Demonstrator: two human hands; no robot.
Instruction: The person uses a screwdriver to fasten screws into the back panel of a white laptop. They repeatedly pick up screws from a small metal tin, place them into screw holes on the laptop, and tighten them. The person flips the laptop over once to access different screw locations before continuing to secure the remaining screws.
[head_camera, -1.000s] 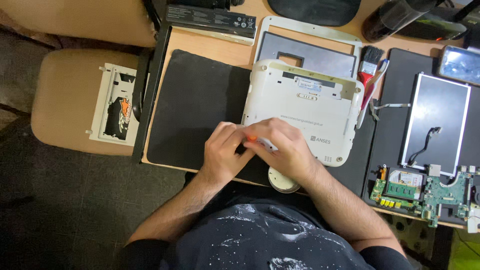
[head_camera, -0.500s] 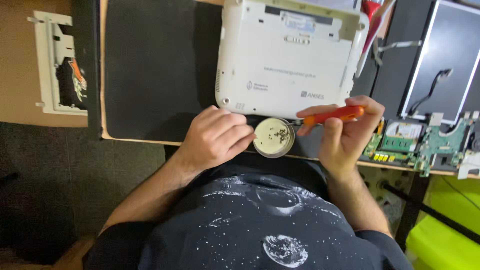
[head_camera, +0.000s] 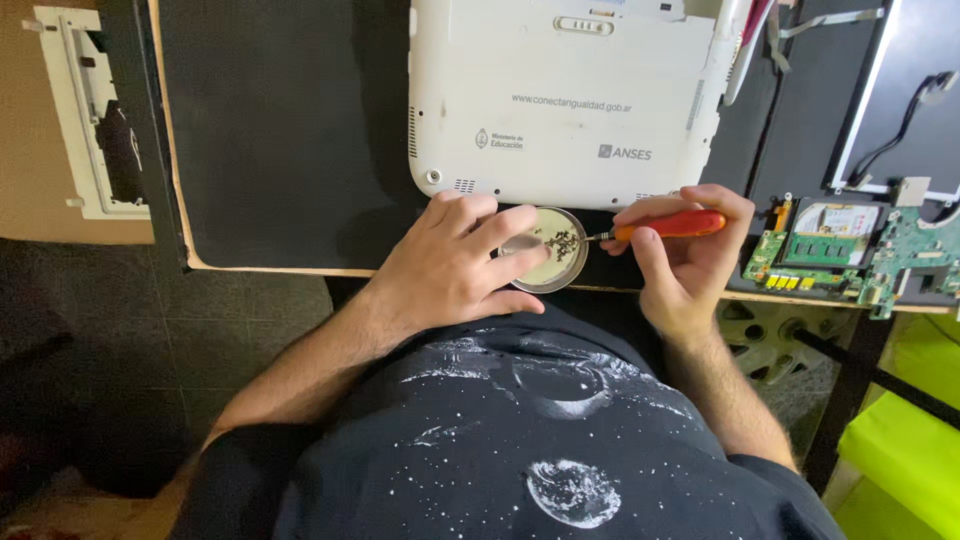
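From the head camera, the right hand (head_camera: 690, 262) is closed around an orange-handled screwdriver (head_camera: 668, 226), its tip reaching over the small round dish (head_camera: 548, 250); the left hand (head_camera: 455, 265) steadies that dish, fingers curled over its near-left rim. Dark specks in the dish look like screws, though they are too small to be sure. The dish sits just below the white laptop base (head_camera: 565, 100), at the desk edge. The step in hand seems to be dropping a removed screw; next calls for freeing it from the tip.
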